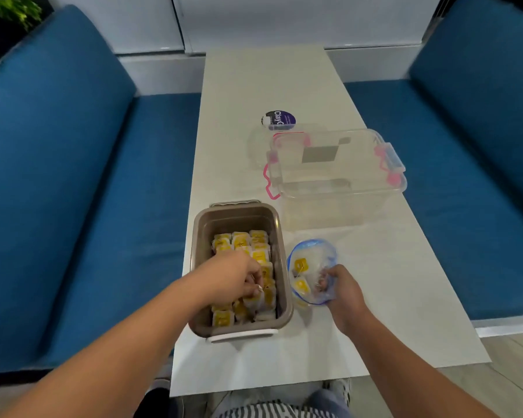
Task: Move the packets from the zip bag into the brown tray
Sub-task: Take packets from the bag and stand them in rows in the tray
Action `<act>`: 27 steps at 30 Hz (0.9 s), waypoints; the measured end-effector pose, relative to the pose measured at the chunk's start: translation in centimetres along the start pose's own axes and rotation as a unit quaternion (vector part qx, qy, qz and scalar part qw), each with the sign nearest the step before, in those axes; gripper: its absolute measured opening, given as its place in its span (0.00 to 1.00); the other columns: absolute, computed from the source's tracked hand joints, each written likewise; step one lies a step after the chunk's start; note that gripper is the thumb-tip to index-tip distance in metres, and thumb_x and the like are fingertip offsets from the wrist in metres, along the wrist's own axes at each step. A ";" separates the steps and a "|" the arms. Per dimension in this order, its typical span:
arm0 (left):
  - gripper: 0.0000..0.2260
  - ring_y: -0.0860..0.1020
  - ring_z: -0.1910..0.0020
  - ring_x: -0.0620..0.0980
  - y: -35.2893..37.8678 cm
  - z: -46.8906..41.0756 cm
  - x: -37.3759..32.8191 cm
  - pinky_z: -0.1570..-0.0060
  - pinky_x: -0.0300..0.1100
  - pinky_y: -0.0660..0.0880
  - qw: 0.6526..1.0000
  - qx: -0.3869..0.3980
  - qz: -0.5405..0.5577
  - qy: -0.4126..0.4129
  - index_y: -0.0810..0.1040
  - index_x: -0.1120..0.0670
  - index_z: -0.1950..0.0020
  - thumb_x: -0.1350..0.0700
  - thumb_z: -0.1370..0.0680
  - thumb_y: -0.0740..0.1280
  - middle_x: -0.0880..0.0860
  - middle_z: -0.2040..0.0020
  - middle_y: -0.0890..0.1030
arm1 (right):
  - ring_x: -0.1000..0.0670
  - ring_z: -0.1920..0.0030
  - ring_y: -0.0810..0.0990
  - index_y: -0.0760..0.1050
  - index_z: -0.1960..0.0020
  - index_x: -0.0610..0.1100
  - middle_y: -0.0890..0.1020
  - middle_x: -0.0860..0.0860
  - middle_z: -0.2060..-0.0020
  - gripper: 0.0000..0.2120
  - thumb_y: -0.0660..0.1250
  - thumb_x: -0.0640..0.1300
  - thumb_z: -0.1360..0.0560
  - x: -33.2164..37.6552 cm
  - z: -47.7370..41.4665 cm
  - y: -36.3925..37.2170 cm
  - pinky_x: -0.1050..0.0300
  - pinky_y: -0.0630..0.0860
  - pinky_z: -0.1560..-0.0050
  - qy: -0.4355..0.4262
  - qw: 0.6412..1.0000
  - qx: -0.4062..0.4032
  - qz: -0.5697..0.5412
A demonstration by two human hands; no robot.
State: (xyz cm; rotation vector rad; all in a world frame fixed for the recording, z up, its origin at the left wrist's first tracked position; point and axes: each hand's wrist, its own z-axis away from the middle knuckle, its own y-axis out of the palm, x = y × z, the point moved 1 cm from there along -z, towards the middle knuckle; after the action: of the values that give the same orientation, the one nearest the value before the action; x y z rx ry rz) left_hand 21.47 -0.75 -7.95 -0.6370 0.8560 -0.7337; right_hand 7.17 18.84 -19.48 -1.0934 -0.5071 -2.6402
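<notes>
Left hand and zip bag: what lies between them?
Head view: packets in the brown tray, then its right wall, separate the left hand from the zip bag.

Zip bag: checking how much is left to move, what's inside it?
At least two yellow packets show through the zip bag, near its left wall. The right hand grips the bag's right side, hiding whatever lies there.

A clear box (pixel 341 188) with pink clasps stands on the white table (pixel 254 86) well beyond the right hand (pixel 343 289) — a purple disc (pixel 280 119) farther still; blue cushions (pixel 73 176) flank outward.
</notes>
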 end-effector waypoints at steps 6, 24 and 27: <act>0.06 0.79 0.55 0.52 1.8 -1.7 -0.4 0.57 0.42 0.75 0.999 -0.003 -0.051 0.015 0.82 0.52 0.47 0.55 0.22 0.69 0.52 0.54 0.83 | 0.49 0.65 0.70 0.73 0.58 0.42 0.72 0.47 0.67 0.10 0.66 0.44 0.38 0.3 0.7 0.4 0.50 0.68 0.54 -0.021 1.000 0.001 -0.005; 0.11 0.82 0.51 0.49 0.3 -2.1 -0.7 0.47 0.47 0.79 0.999 0.019 -0.025 0.002 0.82 0.52 0.43 0.53 0.25 0.74 0.49 0.51 0.84 | 0.48 0.64 0.76 0.70 0.60 0.45 0.77 0.46 0.64 0.14 0.61 0.31 0.19 0.4 1.2 -0.5 0.50 0.73 0.58 -0.021 0.999 -0.001 0.031; 0.08 0.83 0.54 0.42 -1.4 -1.3 -1.1 0.47 0.44 0.79 0.996 -0.041 0.080 -0.014 0.83 0.49 0.47 0.55 0.25 0.74 0.46 0.54 0.85 | 0.49 0.67 0.71 0.68 0.61 0.45 0.73 0.48 0.67 0.15 0.58 0.31 0.19 1.5 1.4 -0.8 0.55 0.71 0.65 -0.020 0.998 -0.016 0.060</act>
State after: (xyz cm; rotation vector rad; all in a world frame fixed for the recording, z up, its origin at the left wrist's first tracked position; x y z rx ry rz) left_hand 19.47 -0.96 -7.07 -0.6430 0.9044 -0.5464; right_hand 6.70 20.02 -17.69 -1.1521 -0.3946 -2.5364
